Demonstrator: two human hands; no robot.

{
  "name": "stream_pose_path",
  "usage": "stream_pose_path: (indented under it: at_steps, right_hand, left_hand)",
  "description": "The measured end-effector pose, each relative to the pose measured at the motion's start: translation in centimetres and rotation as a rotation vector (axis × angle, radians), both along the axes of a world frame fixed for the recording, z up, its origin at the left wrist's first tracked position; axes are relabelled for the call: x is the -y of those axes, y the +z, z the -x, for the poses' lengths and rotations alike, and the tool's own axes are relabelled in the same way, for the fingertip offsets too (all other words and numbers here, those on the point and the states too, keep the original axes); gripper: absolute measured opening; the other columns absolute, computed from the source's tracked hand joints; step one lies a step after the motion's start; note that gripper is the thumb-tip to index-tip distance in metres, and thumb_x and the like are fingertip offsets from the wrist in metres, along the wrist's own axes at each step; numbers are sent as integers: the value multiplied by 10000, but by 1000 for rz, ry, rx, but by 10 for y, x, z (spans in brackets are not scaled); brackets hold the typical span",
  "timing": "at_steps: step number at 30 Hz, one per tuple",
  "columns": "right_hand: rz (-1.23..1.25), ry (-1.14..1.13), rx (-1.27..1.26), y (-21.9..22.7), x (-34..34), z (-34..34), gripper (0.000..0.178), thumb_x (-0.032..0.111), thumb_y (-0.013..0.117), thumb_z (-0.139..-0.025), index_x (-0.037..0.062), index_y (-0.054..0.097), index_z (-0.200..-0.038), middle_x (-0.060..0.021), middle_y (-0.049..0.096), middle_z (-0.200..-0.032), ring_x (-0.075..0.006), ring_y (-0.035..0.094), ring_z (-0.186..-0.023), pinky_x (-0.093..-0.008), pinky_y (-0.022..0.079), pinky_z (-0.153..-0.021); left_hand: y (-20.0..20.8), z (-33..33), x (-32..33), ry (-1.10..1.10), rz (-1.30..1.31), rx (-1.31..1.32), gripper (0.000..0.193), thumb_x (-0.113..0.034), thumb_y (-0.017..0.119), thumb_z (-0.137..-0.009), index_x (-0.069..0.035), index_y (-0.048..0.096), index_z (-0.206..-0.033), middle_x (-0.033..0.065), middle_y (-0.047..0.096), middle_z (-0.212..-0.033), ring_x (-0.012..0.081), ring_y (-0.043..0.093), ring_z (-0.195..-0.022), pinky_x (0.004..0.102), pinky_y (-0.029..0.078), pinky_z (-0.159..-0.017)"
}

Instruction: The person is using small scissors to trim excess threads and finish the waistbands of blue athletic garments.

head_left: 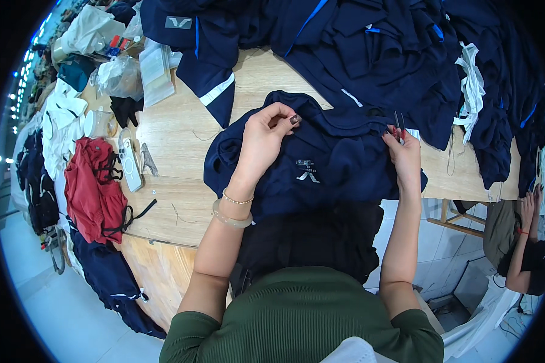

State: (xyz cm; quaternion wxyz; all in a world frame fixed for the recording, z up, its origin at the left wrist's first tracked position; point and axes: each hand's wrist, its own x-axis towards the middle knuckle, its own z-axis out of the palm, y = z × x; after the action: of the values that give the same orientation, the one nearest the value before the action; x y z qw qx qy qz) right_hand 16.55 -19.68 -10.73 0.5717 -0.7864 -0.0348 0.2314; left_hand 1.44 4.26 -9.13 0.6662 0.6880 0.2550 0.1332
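I see the left hand (266,136) pinching the upper edge of a navy garment (321,163) spread on the wooden counter (175,139). The right hand (404,154) grips small snips (398,124) closed in its fingers at the garment's right edge. A red garment (94,187) lies well apart at the left.

A heap of dark navy garments with blue trim (375,42) covers the far pale wooden tabletop (163,133). A crumpled red garment (94,187) lies beside a white phone (129,160), with clear plastic bags (154,72) beyond.
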Motion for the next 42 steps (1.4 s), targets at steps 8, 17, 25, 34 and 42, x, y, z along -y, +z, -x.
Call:
stream_pose_path:
  at_steps: [8, 17, 25, 34, 42]
  right_hand:
    - [-87, -200, 114, 65, -9, 24, 368, 366, 507, -1002, 22, 636, -973, 41, 453, -693, -52, 391, -618, -225, 329, -561]
    - [-543, 269, -804, 46, -57, 64, 402, 413, 447, -1016, 47, 551, -888, 47, 321, -528, -58, 271, -392, -226, 202, -372]
    - [-566, 174, -793, 34, -77, 67, 380, 375, 448, -1020, 42, 532, -857, 54, 304, -512, -48, 234, -372, -230, 179, -351]
    - [-569, 151, -750, 30, -76, 68, 358, 350, 444, -1020, 43, 531, -857, 53, 299, -516, -51, 243, -376, -235, 175, -362]
    - [-650, 173, -749, 40, -58, 57, 400, 402, 408, -1027, 54, 549, -890, 53, 309, -518, -54, 258, -388, -233, 184, -373]
  left_hand:
    - [10, -5, 17, 46, 74, 89, 79, -45, 520, -977, -10, 585, -950, 64, 657, -1005, 117, 625, -908, 238, 501, -770]
    - [8, -7, 25, 78, 121, 180, 85, -51, 514, -986, -11, 569, -934, 37, 650, -900, 80, 596, -806, 220, 478, -734]
    - [9, -5, 27, 53, 111, 203, 79, -54, 532, -980, -13, 580, -933, 25, 646, -884, 69, 583, -796, 209, 466, -726]
    - [9, -2, 27, 47, 119, 196, 75, -43, 536, -974, -11, 586, -927, 26, 644, -874, 68, 583, -766, 210, 468, -713]
    - [36, 34, 10, 118, 310, 297, 87, 2, 515, -948, -13, 574, -1011, 84, 647, -921, 120, 611, -793, 238, 503, -736]
